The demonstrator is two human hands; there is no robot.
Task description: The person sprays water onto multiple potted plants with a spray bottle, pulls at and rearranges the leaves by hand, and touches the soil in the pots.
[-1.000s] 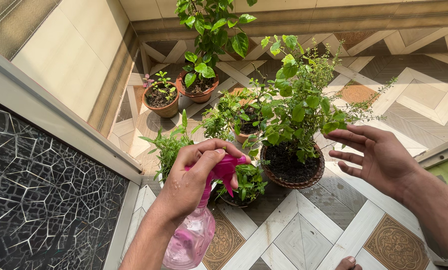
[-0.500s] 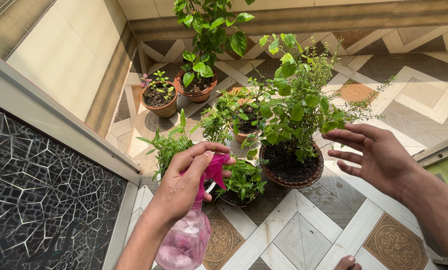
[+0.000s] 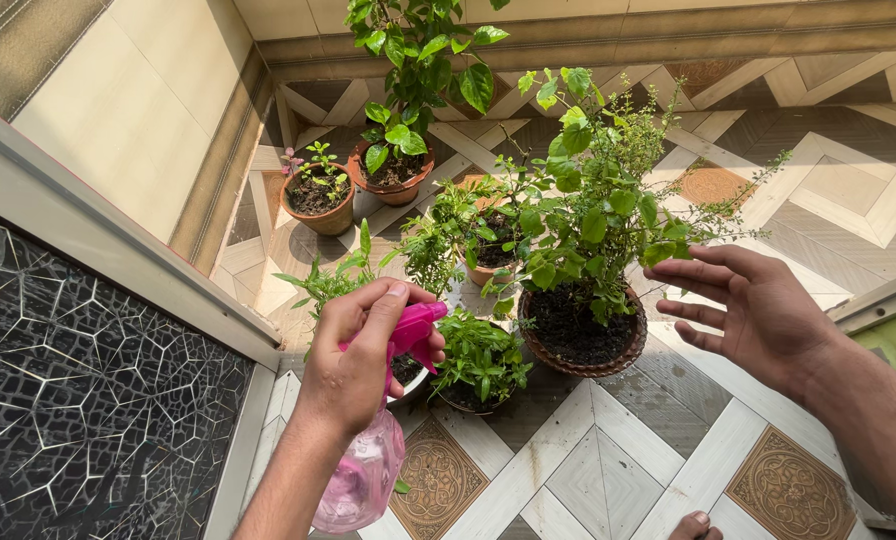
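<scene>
Gripping a pink spray bottle (image 3: pixel 368 455) by its neck, the left hand (image 3: pixel 358 365) is closed around it with the fingers wrapped over the bright pink trigger head (image 3: pixel 415 335), whose nozzle points toward a small leafy plant (image 3: pixel 480 360) in a dark pot just beside it. The bottle hangs tilted below the hand, above the patterned floor tiles (image 3: pixel 608 470). The right hand (image 3: pixel 758 315) is open and holds nothing, fingers spread and pointing left, hovering near the rim of a dark woven pot (image 3: pixel 628 345) that carries a tall bushy plant (image 3: pixel 593 200). Behind these stand a terracotta pot (image 3: pixel 483 272) with a thin green plant, a grassy plant (image 3: pixel 333 290) partly hidden by the left hand, and, further back by the wall, two more terracotta pots: one with a small sprig (image 3: pixel 318 200) and one with a broad-leaved plant (image 3: pixel 408 100). A dark panel with a cracked-glass pattern (image 3: pixel 88 400) runs along the left side. A toe (image 3: pixel 695 525) shows at the bottom edge.
</scene>
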